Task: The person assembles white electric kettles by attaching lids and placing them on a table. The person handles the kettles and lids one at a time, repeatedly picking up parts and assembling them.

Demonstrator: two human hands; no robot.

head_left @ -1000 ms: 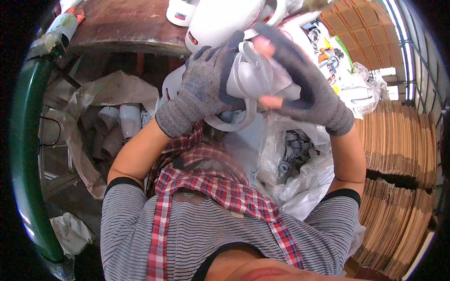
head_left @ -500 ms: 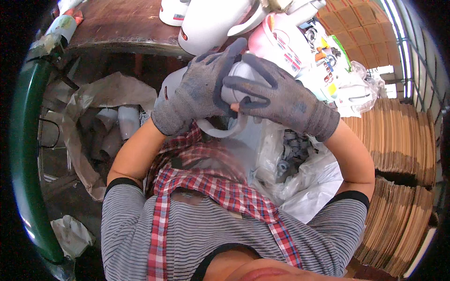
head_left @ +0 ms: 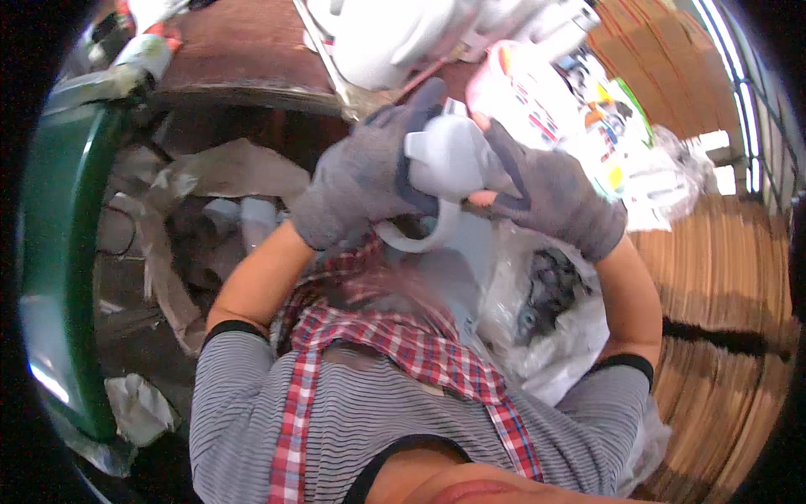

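A pale grey plastic jug [head_left: 449, 155] with a lid-like top is held between my two gloved hands, just off the table's near edge. Its curved loop handle [head_left: 420, 240] hangs below, toward my body. My left hand [head_left: 361, 176] wraps round the jug's left side. At its right side my right hand [head_left: 558, 193] grips with thumb and fingers, the bare fingertips poking out of the grey glove. Much of the jug's body is hidden by the gloves.
White jugs [head_left: 378, 42] crowd the reddish-brown table [head_left: 235, 55], beside a pink-and-white container [head_left: 525, 92]. A plastic bag of small grey parts [head_left: 546, 290] lies by my right forearm. Left, an open sack [head_left: 231, 164] holds grey pieces. Cardboard stacks [head_left: 714, 277] stand right; a green curved bar [head_left: 63, 252] runs left.
The jug has turned in my hands, so its rounded top shows more fully. My right fingers have shifted from across the top to its right side. The view has moved slightly.
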